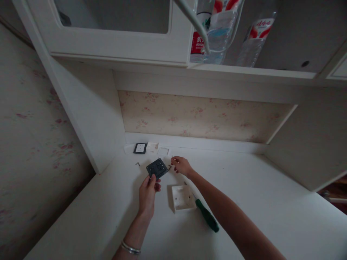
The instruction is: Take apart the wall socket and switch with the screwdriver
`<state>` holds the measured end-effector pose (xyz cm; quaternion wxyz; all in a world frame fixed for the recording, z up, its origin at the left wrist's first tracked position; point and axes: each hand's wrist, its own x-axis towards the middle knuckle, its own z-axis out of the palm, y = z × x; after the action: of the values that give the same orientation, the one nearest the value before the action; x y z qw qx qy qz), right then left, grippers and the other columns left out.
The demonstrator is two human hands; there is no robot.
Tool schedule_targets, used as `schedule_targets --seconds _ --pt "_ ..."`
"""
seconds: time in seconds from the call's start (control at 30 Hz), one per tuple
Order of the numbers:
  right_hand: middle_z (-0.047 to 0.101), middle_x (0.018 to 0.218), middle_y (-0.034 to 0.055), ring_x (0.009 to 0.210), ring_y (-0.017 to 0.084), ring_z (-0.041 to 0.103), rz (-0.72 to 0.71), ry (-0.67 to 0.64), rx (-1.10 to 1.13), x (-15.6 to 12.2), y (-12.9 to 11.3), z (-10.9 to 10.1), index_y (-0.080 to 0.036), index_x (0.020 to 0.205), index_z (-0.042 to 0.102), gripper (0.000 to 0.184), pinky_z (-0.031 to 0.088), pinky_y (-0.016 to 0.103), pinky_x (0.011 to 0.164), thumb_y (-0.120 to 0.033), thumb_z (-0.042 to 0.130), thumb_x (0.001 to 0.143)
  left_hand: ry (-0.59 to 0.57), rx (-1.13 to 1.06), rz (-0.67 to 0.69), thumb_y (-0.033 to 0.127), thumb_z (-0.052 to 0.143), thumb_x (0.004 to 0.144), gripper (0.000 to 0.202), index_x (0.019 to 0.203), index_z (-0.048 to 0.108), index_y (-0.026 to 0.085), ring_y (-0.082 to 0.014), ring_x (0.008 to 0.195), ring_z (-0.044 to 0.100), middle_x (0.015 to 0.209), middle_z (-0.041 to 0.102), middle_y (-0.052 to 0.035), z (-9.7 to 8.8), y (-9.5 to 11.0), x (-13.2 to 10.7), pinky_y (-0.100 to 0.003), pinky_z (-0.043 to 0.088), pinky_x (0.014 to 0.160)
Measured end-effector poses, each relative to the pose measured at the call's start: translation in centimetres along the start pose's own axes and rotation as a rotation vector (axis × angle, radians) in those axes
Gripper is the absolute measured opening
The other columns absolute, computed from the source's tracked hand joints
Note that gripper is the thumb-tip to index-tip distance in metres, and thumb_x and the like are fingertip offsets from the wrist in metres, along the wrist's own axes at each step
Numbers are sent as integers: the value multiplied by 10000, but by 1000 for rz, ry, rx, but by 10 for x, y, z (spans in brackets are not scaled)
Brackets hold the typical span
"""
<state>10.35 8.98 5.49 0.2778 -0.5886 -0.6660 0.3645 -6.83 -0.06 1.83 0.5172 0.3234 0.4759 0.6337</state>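
My left hand (148, 193) grips a dark wall socket panel (157, 168) by its near edge, its moulded back facing me. My right hand (181, 165) is just right of the panel with its fingertips pinched together; whatever they hold is too small to make out. Beside those fingertips lie small screws (170, 167) on the white desk. A white square mounting box (183, 198) sits open side up below my right hand. Against its right side lies a screwdriver with a green handle (207, 216), its shaft partly hidden.
Along the back of the desk (238, 216) lie a black-framed white socket (140, 148), a white cover (152, 147) and a thin white frame (164, 151). More screws (137, 164) lie left of the panel. Overhead, a shelf (252, 72) holds plastic bottles (256, 41), and a pale curved rod (196, 23) hangs down.
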Motion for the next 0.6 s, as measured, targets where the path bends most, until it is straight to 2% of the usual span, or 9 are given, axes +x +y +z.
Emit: schedule_targets --seconds 0.07,0.1,0.17,0.23,0.37,0.43,0.53,0.6 --pt "700 894 88 612 133 636 -1 -114 146 -13 -8 -1 -161 1015 654 422 522 251 563 -476 386 931 -23 28 7 550 668 699 513 975 655 119 -87 510 535 730 653 -48 2 0 -1 -203 428 467" --pt "701 843 83 573 127 626 -1 -165 208 -20 -11 -1 -147 960 664 433 519 242 530 -506 426 909 -39 47 13 559 661 702 523 991 654 123 -87 501 531 724 652 -45 3 1 -1 -202 424 459" --pt "694 768 66 549 123 619 3 -222 311 -32 -14 1 -135 846 665 364 519 234 513 -486 568 836 -83 89 31 570 645 711 536 1019 652 132 -88 489 528 722 653 -44 6 1 -3 -202 423 452" --pt "683 720 51 563 126 626 17 -205 392 -38 -13 2 -132 782 645 273 528 236 535 -405 652 786 -132 135 45 577 624 727 543 1052 645 142 -95 494 537 744 656 -48 8 1 -5 -207 433 455" --pt "661 703 46 611 118 632 71 10 498 -30 7 -9 -124 780 613 191 537 236 611 -303 597 844 -181 308 62 586 538 788 564 1156 604 164 -110 485 538 823 655 -59 12 -2 -10 -215 403 413" --pt "640 702 35 602 103 616 111 158 504 -18 25 -21 -117 779 596 204 534 234 617 -286 554 886 -234 440 123 558 512 817 493 1081 650 165 -121 500 543 812 654 -59 13 -2 -14 -224 400 433" --pt "613 737 4 603 94 593 169 333 447 1 52 -39 -112 853 592 210 525 246 586 -301 533 921 -422 578 256 480 548 823 358 929 708 178 -153 639 590 857 651 -70 15 0 -24 -242 451 564" --pt "617 816 11 646 103 595 171 423 382 11 67 -47 -121 935 595 205 525 258 591 -317 536 924 -559 619 274 445 607 790 314 945 709 192 -150 671 587 945 631 -74 15 2 -31 -247 463 607"
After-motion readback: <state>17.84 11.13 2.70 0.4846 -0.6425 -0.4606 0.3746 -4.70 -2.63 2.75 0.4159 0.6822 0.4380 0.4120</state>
